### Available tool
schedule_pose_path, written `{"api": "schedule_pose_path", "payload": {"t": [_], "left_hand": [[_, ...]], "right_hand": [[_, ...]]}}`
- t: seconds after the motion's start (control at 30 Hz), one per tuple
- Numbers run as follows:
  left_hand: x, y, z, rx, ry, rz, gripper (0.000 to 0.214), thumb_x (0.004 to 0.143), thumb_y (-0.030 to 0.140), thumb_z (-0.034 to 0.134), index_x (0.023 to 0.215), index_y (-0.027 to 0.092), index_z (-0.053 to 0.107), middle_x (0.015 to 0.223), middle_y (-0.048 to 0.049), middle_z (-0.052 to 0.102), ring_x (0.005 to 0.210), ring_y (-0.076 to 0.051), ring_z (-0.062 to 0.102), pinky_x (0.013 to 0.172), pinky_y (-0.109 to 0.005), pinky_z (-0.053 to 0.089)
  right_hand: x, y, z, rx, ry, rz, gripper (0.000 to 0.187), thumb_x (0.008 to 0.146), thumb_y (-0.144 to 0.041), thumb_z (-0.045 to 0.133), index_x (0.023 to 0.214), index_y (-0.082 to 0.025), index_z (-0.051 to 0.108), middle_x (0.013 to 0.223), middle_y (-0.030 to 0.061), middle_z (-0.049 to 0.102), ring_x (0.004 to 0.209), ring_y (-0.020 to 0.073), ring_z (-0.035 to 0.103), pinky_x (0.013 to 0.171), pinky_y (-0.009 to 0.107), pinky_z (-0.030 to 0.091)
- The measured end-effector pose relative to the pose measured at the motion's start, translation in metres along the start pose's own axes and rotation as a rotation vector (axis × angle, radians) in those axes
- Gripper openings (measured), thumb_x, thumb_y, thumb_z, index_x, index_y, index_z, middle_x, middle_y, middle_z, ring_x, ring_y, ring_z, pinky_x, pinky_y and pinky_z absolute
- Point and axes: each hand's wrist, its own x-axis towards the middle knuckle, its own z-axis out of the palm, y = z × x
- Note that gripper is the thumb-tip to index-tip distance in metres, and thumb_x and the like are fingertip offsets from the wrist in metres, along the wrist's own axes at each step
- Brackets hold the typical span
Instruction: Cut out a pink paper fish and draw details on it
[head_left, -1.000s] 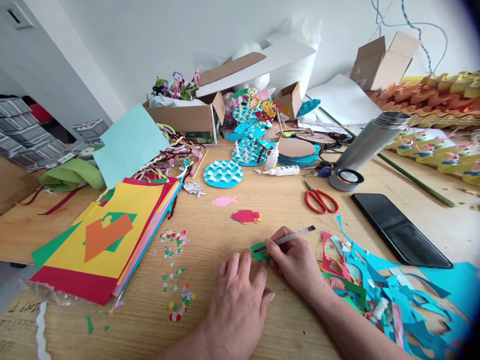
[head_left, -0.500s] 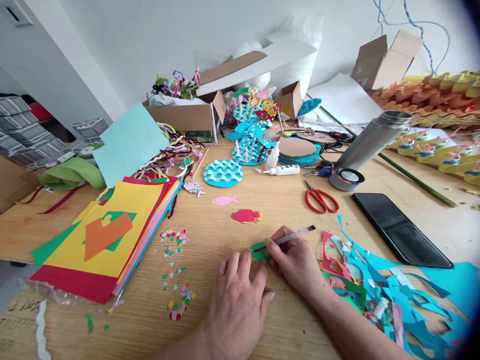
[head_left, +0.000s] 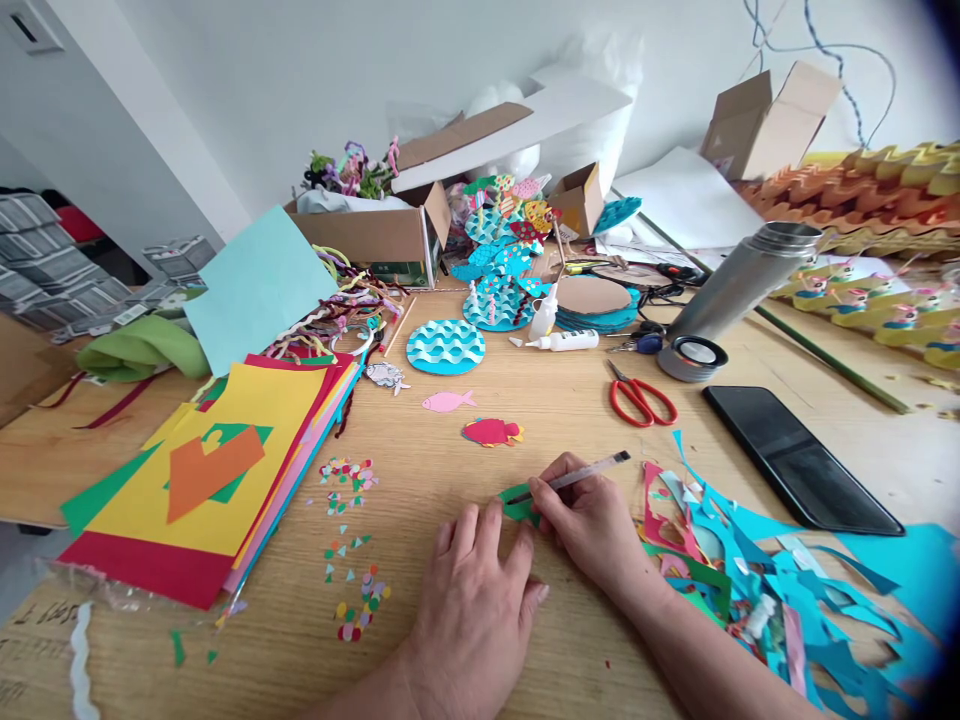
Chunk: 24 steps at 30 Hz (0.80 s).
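Note:
Between my hands lies a small green paper piece (head_left: 517, 497), partly covered by my fingers. My left hand (head_left: 480, 590) rests flat on the table with its fingers stretched out, fingertips against the paper's near edge. In a writing grip, my right hand (head_left: 589, 520) holds a pen (head_left: 581, 471), its tip down on the green paper. Just beyond are a red paper fish (head_left: 493, 432) with yellow fins and a pink paper fish (head_left: 448, 401). A patterned fish cutout (head_left: 387, 376) lies farther back, near a blue disc with wavy strips (head_left: 446, 347).
Coloured paper sheets (head_left: 217, 460) are stacked at left, beside scattered paper dots (head_left: 367, 600). At right are red-handled scissors (head_left: 641, 398), a black phone (head_left: 802, 458), paper scraps (head_left: 750, 570) and a leaning steel flask (head_left: 742, 280). Glue bottles (head_left: 566, 341) lie behind.

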Motion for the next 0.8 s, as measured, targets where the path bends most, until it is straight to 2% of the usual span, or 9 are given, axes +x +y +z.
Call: {"api": "schedule_pose_path", "payload": {"t": [0.8], "left_hand": [[0.0006,-0.0002,0.0005,0.009,0.022,0.008,0.035,0.092,0.039,0.047,0.123,0.026,0.054,0.129,-0.0091,0.050,0.112,-0.028,0.045,0.092,-0.050,0.044]], "right_hand": [[0.0006,-0.0029,-0.0002,-0.021,-0.005,-0.009,0.022,0.080,-0.035,0.058,0.067,-0.021,0.049,0.047,-0.0042,0.053,0.037,0.0096,0.044,0.037,0.021,0.034]]}}
